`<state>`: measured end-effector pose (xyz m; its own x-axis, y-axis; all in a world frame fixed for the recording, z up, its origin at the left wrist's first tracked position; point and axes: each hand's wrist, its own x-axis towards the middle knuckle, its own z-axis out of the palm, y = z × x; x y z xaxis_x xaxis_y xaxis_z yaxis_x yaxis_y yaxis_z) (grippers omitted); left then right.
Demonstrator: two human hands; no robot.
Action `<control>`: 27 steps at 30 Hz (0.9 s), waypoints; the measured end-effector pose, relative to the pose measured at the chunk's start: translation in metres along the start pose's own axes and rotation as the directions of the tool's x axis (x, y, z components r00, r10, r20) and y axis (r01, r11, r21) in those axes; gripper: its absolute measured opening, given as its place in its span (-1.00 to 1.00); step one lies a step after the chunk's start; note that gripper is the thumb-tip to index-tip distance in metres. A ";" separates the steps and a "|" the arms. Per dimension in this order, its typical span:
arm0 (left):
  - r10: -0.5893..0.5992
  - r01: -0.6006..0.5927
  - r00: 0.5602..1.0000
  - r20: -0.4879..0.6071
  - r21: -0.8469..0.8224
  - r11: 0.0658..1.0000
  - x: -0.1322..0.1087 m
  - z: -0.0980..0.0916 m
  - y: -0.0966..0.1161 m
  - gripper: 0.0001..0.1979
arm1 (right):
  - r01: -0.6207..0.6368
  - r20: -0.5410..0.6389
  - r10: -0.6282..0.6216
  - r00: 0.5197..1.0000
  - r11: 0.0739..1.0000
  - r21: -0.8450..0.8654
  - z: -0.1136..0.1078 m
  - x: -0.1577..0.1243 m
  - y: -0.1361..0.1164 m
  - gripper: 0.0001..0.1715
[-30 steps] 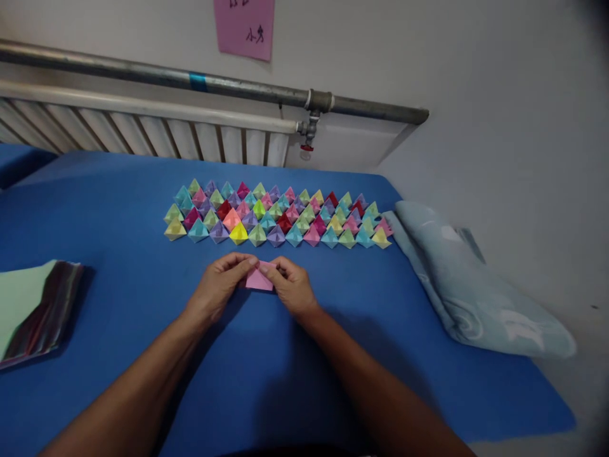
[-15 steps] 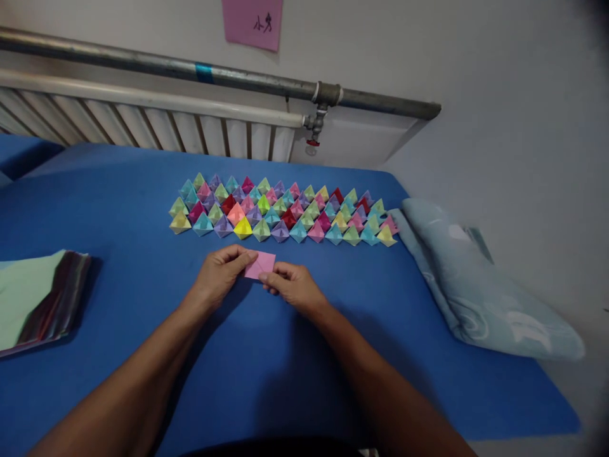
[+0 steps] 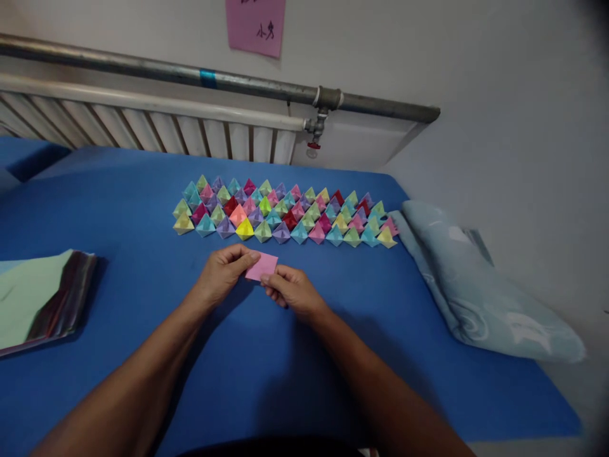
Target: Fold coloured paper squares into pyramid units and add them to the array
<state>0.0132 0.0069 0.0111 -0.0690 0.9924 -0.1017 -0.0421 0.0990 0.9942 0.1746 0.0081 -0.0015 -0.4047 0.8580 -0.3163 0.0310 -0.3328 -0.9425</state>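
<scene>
Paper (image 3: 264, 265): one pink piece, held up before the folded shapes (image 3: 289, 220).
Left hand (image 3: 224, 271): pinching the paper's left side.
Right hand (image 3: 295, 289): pinching its bottom right corner.
Trouble: pulling too hard might rip it.
Front row: twelve shapes; those behind are too crowded to count.

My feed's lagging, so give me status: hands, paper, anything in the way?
Left hand pinching pink paper by its left side. Right hand pinching its lower right corner. Nothing seen blocking either hand; folded paper shapes in rows just beyond.
</scene>
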 end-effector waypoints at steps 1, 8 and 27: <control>-0.003 0.002 1.000 0.016 0.019 1.000 0.000 0.000 0.000 -0.66 | -0.026 0.002 0.026 1.000 1.000 0.012 0.000 0.000 -0.001 -0.72; -0.045 0.047 0.997 0.055 -0.049 0.998 -0.002 0.002 -0.001 -0.69 | -0.087 -0.025 0.089 0.996 0.994 0.070 0.004 -0.003 -0.003 -0.79; 0.094 -0.118 0.992 0.082 0.373 0.920 0.004 -0.006 -0.007 -0.84 | 0.111 -0.132 -0.151 0.980 0.956 -0.273 -0.015 0.007 0.008 -0.94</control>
<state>0.0077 0.0096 0.0037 0.0089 0.9999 -0.0049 0.3415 0.0016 0.9399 0.1860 0.0177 -0.0132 -0.2809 0.9425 -0.1814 0.2339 -0.1161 -0.9653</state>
